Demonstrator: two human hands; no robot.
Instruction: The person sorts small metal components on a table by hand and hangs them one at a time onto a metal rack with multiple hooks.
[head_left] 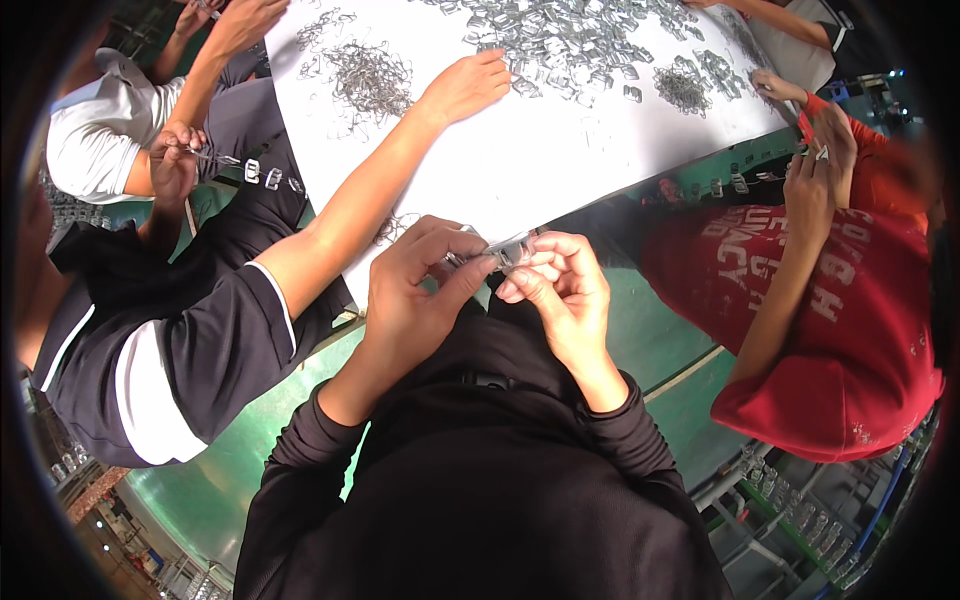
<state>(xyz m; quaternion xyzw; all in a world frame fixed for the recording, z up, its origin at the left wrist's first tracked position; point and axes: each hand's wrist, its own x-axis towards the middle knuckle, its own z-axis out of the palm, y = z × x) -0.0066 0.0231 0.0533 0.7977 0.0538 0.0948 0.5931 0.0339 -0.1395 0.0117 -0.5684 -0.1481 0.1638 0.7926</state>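
Observation:
Just in front of my body, my left hand point(412, 290) and my right hand point(567, 295) meet over a small shiny metal buckle-like piece point(513, 252). Thumb and fingers of each hand pinch it from either side. More bits of metal show between the left fingers, but they are too small and covered to make out. Beyond my hands, a heap of flat metal buckle-like pieces point(560, 45) lies on the white tabletop point(560, 160). A pile of thin bent wire parts point(370, 78) lies to its left.
At my left, a co-worker's arm point(365, 185) reaches across the table to the heap. A person in a red hoodie point(800, 330) works close on my right. Another person in white point(110, 125) sits farther left. A smaller wire pile point(683, 90) lies at the right. Racks of metal parts point(810, 520) stand lower right.

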